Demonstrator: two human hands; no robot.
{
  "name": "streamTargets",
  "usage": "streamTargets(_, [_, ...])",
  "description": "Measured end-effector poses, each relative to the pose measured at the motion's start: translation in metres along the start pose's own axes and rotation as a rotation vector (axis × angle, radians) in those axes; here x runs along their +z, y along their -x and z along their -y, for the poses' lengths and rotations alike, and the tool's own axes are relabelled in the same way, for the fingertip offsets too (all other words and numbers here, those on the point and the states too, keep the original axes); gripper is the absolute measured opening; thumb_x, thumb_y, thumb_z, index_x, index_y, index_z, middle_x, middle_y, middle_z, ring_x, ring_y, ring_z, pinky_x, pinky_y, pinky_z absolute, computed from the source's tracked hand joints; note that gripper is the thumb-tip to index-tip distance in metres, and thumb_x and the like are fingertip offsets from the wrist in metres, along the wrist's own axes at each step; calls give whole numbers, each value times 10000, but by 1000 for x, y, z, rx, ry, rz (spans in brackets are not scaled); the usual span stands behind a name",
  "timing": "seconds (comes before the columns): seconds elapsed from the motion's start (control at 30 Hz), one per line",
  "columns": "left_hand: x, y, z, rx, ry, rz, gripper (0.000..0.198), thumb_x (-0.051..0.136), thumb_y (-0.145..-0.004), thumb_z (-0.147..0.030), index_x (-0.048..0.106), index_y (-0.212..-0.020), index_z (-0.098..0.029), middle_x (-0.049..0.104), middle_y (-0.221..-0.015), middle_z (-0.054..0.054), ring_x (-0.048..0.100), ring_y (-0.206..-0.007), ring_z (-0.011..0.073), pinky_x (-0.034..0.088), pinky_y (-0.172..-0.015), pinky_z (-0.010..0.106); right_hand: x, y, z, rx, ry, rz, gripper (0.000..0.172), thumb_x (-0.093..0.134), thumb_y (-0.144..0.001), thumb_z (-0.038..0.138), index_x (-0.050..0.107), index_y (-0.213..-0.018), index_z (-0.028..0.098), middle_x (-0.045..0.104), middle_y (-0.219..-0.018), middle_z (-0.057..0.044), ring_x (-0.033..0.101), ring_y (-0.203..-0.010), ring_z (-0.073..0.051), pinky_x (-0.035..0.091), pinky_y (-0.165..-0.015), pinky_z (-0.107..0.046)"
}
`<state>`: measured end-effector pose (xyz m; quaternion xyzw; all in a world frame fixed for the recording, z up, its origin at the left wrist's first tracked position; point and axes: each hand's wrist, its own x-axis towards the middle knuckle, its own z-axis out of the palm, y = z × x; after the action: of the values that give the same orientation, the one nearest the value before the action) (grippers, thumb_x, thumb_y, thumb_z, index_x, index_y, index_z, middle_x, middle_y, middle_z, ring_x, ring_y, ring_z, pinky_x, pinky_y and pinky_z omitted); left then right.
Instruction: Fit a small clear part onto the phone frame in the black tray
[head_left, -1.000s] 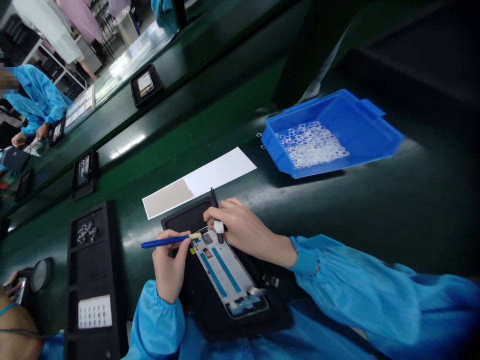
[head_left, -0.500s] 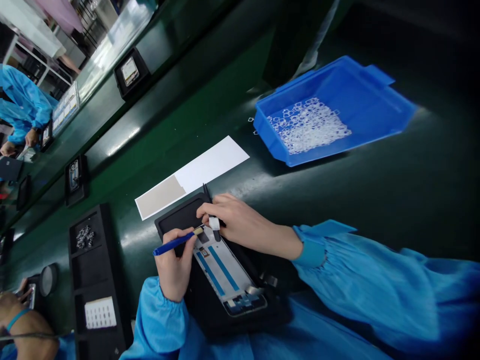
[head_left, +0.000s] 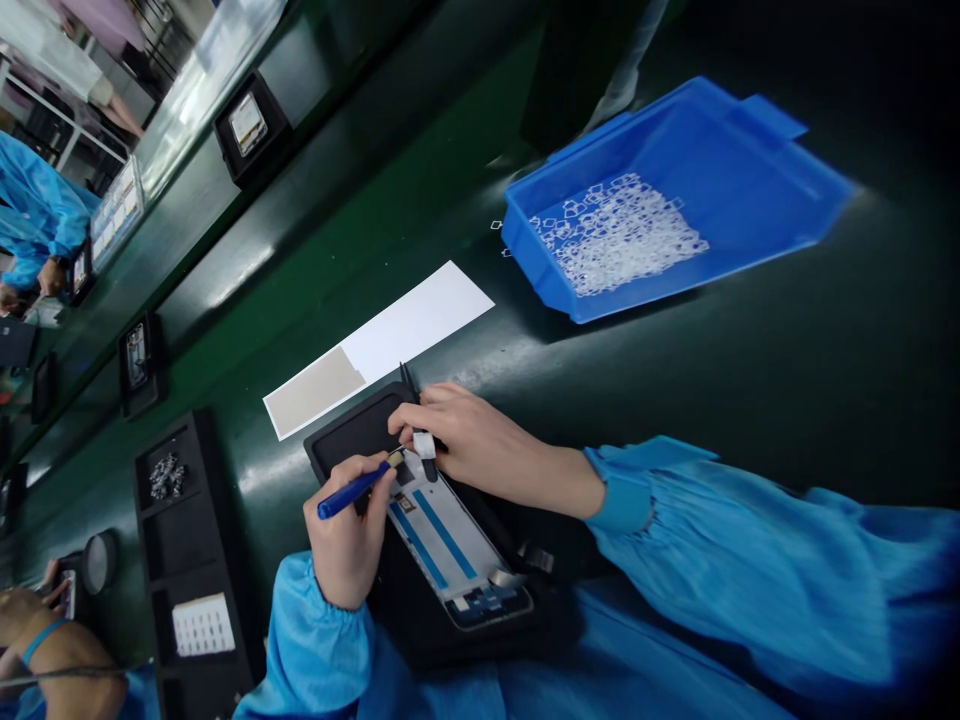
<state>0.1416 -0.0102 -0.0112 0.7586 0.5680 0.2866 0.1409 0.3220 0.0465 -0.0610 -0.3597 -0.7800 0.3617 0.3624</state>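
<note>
A phone frame with two blue strips lies in a black holder tray in front of me. My left hand is closed on a blue pen-like tool, whose pale tip touches the top end of the frame. My right hand is closed on black tweezers. A small white piece sits under its fingertips, right beside the tool's tip.
A blue bin of small clear parts stands at the far right. A white and grey sheet lies beyond the holder. A black compartment tray with small parts sits left. Other workers' hands and phone holders line the belt.
The view has shifted, so everything sits a little lower left. The blue tool has tilted more steeply and its tip has closed in on the white piece. Both hands keep their grip.
</note>
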Motion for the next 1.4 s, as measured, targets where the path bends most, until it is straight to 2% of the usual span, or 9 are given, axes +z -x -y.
streamTargets(0.47, [-2,-3,-2,63,-65,17,81,593,-965,-254,562,-991,-184,705,-929,37,710,-874,169,596,-734,229,-4,-1,3,17,-19,17,384,500,-719,-147,545,-922,176,522,-753,15,473,-731,-190,336,-728,-296])
streamTargets(0.83, [-5,-8,-4,99,-144,81,100,562,-983,-263,545,-1030,-176,687,-952,38,694,-885,157,563,-740,212,-2,1,1,21,6,26,417,491,-694,-152,546,-941,181,521,-764,18,479,-759,-191,335,-747,-289])
streamTargets(1.1, [-1,-5,-1,105,-83,97,52,574,-972,-203,543,-1008,-182,682,-946,25,691,-908,146,548,-771,189,-1,1,0,6,18,23,412,475,-690,-140,550,-940,178,527,-757,6,488,-781,-213,329,-750,-297])
streamTargets(1.3, [7,2,6,39,63,84,62,616,-941,-176,559,-957,-196,688,-948,20,695,-932,158,558,-781,205,0,2,1,-15,58,15,374,474,-725,-109,550,-959,172,537,-770,-10,501,-801,-221,343,-763,-307])
streamTargets(1.4, [5,3,12,-86,197,-31,99,633,-924,-181,538,-952,-187,686,-926,30,698,-901,175,567,-783,254,1,2,2,-27,84,2,338,470,-735,-100,549,-927,168,530,-748,-12,500,-775,-217,354,-764,-314])
